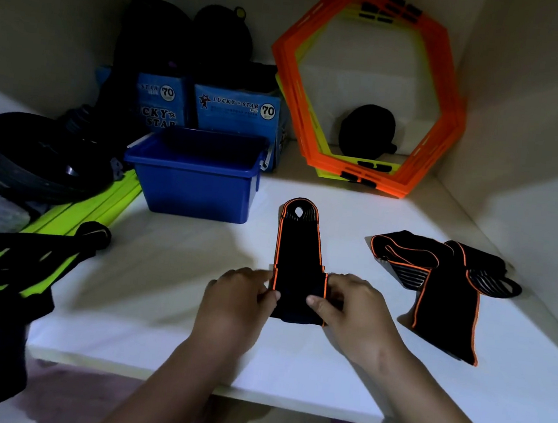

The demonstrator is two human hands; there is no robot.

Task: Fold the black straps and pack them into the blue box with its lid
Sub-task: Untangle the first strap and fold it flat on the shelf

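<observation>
A black strap with orange edging lies flat on the white shelf, its rounded looped end pointing away from me. My left hand pinches its near left edge. My right hand pinches its near right edge, where the strap is doubled over. A second black strap with orange edging lies loose and crumpled to the right. The blue box stands open behind and to the left of the strap. A pale lid edge shows at its right rim.
Orange and yellow hexagonal frames lean against the back wall with a black pouch behind them. Blue paper packs stand behind the box. A black wheel, green rails and black webbing crowd the left side.
</observation>
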